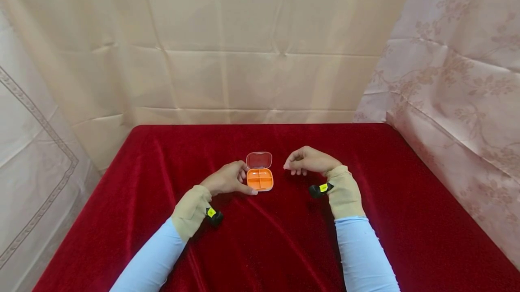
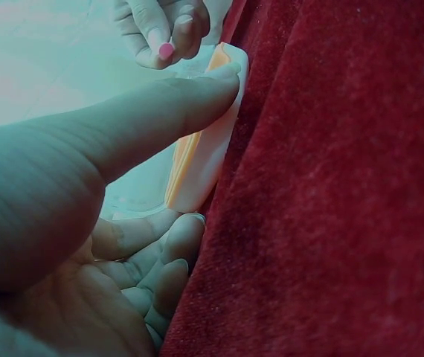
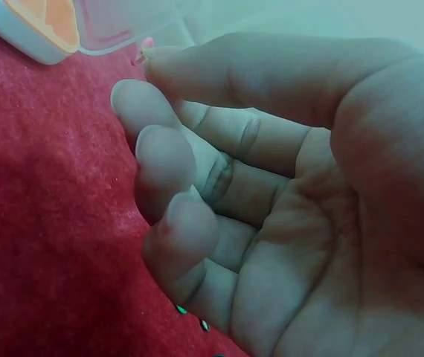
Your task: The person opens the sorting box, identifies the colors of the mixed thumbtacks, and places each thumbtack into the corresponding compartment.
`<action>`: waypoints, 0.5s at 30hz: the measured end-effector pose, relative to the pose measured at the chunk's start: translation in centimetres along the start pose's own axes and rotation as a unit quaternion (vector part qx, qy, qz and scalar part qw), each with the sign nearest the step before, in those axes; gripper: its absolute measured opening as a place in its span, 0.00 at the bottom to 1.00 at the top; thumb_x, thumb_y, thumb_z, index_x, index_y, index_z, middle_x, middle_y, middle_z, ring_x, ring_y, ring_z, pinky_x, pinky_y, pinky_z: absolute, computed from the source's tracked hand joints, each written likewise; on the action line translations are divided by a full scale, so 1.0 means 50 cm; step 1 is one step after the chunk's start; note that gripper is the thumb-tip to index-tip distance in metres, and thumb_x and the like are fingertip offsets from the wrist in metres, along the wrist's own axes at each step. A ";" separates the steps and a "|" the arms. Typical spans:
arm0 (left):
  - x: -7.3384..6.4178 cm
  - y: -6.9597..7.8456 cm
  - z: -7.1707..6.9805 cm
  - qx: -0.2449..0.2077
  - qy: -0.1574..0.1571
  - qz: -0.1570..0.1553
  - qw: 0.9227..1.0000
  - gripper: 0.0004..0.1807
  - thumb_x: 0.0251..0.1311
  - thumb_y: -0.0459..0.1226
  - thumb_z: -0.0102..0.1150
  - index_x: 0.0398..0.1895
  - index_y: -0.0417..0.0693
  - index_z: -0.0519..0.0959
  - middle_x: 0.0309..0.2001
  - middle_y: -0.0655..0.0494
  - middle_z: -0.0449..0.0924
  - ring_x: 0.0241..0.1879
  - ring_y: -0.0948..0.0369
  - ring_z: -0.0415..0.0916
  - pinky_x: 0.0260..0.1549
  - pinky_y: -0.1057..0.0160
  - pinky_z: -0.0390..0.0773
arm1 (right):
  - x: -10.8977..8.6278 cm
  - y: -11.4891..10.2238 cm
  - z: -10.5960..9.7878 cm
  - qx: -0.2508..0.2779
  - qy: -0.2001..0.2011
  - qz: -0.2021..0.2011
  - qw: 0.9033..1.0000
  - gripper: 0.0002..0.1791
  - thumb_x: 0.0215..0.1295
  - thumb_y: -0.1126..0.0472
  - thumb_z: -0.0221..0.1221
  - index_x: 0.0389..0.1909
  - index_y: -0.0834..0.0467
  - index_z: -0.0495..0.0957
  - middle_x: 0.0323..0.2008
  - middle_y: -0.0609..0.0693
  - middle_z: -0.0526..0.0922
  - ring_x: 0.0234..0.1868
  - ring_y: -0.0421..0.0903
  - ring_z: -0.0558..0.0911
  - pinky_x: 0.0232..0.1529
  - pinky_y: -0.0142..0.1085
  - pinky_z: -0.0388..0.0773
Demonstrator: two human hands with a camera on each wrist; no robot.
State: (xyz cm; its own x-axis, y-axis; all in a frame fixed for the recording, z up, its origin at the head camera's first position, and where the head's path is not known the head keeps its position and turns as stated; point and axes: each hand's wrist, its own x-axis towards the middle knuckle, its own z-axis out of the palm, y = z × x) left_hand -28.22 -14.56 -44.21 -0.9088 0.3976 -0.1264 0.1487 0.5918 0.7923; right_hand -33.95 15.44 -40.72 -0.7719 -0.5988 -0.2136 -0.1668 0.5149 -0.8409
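Note:
An orange and white pill box (image 1: 260,179) lies on the red cloth, its clear lid (image 1: 259,160) raised at the far side. Four-way dividers split its orange inside, so several compartments face up. My left hand (image 1: 229,179) grips the box from the left, thumb along the near edge and fingers at the far left corner. To the right of the box, my right hand (image 1: 310,160) pinches a small round pink pill (image 2: 166,50) between thumb and index finger, apart from the box. The other right fingers (image 3: 166,160) are curled loosely.
A red velvet cloth (image 1: 243,247) covers the table. Beige curtain (image 1: 260,80) hangs behind it, with patterned fabric (image 1: 459,84) on the right and pale fabric (image 1: 32,156) on the left. A tiny green thing (image 3: 181,309) shows below my right hand.

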 end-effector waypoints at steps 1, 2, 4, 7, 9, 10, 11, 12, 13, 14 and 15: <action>0.000 0.000 0.000 0.000 0.000 0.000 1.000 0.35 0.46 0.42 0.84 0.54 0.40 0.74 0.40 0.51 0.75 0.41 0.58 0.71 0.42 0.62 0.74 | 0.001 0.000 0.001 -0.002 -0.002 -0.002 1.000 0.12 0.72 0.63 0.61 0.47 0.69 0.84 0.30 0.51 0.84 0.32 0.45 0.80 0.30 0.36 0.75; 0.000 -0.001 0.000 0.000 0.000 0.000 1.000 0.35 0.46 0.42 0.84 0.54 0.40 0.74 0.40 0.52 0.75 0.40 0.58 0.71 0.42 0.62 0.74 | 0.002 -0.001 0.002 -0.003 -0.004 -0.002 1.000 0.12 0.72 0.63 0.61 0.47 0.68 0.84 0.31 0.51 0.84 0.32 0.45 0.80 0.30 0.36 0.75; 0.000 -0.001 0.001 0.001 0.000 0.001 1.000 0.35 0.46 0.42 0.85 0.53 0.40 0.74 0.40 0.52 0.75 0.40 0.58 0.71 0.42 0.62 0.74 | 0.003 -0.002 0.004 -0.006 -0.007 -0.004 1.000 0.12 0.73 0.63 0.60 0.47 0.68 0.84 0.31 0.51 0.85 0.32 0.45 0.80 0.30 0.36 0.75; 0.001 -0.003 0.001 0.002 0.000 0.002 1.000 0.35 0.46 0.42 0.85 0.53 0.40 0.74 0.40 0.52 0.75 0.40 0.58 0.71 0.42 0.62 0.74 | 0.006 -0.002 0.007 -0.010 -0.007 -0.004 1.000 0.11 0.73 0.64 0.60 0.47 0.67 0.85 0.31 0.51 0.85 0.31 0.45 0.80 0.30 0.35 0.75; 0.001 -0.003 0.001 0.004 0.000 0.004 1.000 0.35 0.46 0.42 0.84 0.53 0.40 0.74 0.40 0.52 0.75 0.40 0.58 0.71 0.42 0.62 0.74 | 0.007 -0.003 0.009 -0.012 -0.007 -0.004 1.000 0.11 0.73 0.63 0.60 0.47 0.67 0.85 0.31 0.51 0.85 0.31 0.46 0.80 0.30 0.35 0.75; 0.001 -0.003 0.000 0.005 0.000 0.004 1.000 0.35 0.46 0.43 0.84 0.53 0.40 0.74 0.40 0.52 0.75 0.40 0.58 0.71 0.42 0.62 0.74 | 0.008 -0.004 0.010 -0.013 -0.007 -0.003 1.000 0.11 0.73 0.63 0.60 0.46 0.67 0.85 0.31 0.51 0.85 0.31 0.46 0.80 0.30 0.35 0.75; 0.001 -0.003 0.000 0.006 0.000 0.004 1.000 0.35 0.46 0.43 0.84 0.53 0.40 0.74 0.40 0.52 0.75 0.40 0.58 0.71 0.42 0.62 0.74 | 0.008 -0.005 0.010 -0.014 -0.008 -0.003 1.000 0.11 0.73 0.63 0.60 0.46 0.67 0.85 0.31 0.51 0.85 0.31 0.46 0.80 0.30 0.36 0.75; 0.001 -0.003 0.000 0.006 0.000 0.005 1.000 0.35 0.46 0.43 0.84 0.53 0.40 0.74 0.40 0.52 0.75 0.40 0.58 0.71 0.42 0.62 0.74 | 0.007 -0.006 0.011 -0.015 -0.009 -0.003 1.000 0.11 0.73 0.63 0.60 0.47 0.67 0.85 0.31 0.51 0.85 0.31 0.46 0.80 0.30 0.36 0.75; 0.001 -0.003 -0.001 0.007 0.000 0.005 1.000 0.35 0.46 0.43 0.84 0.53 0.40 0.74 0.40 0.52 0.75 0.41 0.58 0.71 0.42 0.62 0.74 | 0.007 -0.007 0.012 -0.016 -0.009 -0.003 1.000 0.11 0.73 0.63 0.60 0.47 0.67 0.85 0.30 0.51 0.85 0.31 0.46 0.80 0.30 0.36 0.75; 0.001 -0.003 -0.001 0.008 -0.001 0.006 1.000 0.35 0.47 0.43 0.84 0.53 0.40 0.74 0.40 0.52 0.75 0.41 0.58 0.71 0.43 0.62 0.74 | 0.007 -0.008 0.013 -0.017 -0.010 -0.003 1.000 0.11 0.73 0.63 0.60 0.47 0.67 0.85 0.30 0.51 0.85 0.31 0.46 0.80 0.30 0.36 0.75; 0.001 -0.003 -0.001 0.008 -0.001 0.006 1.000 0.35 0.47 0.43 0.84 0.53 0.40 0.74 0.40 0.52 0.75 0.41 0.58 0.71 0.43 0.62 0.74 | 0.008 -0.009 0.014 -0.017 -0.011 -0.003 1.000 0.11 0.73 0.63 0.60 0.46 0.67 0.85 0.30 0.51 0.84 0.31 0.46 0.80 0.30 0.36 0.75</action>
State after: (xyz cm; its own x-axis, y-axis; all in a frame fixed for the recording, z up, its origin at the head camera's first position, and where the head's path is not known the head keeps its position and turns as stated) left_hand -28.33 -14.66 -44.33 -0.9062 0.4061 -0.1179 0.1658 0.5978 0.7843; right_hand -33.78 14.57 -40.78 -0.7578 -0.6143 -0.2202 -0.1920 0.5325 -0.8244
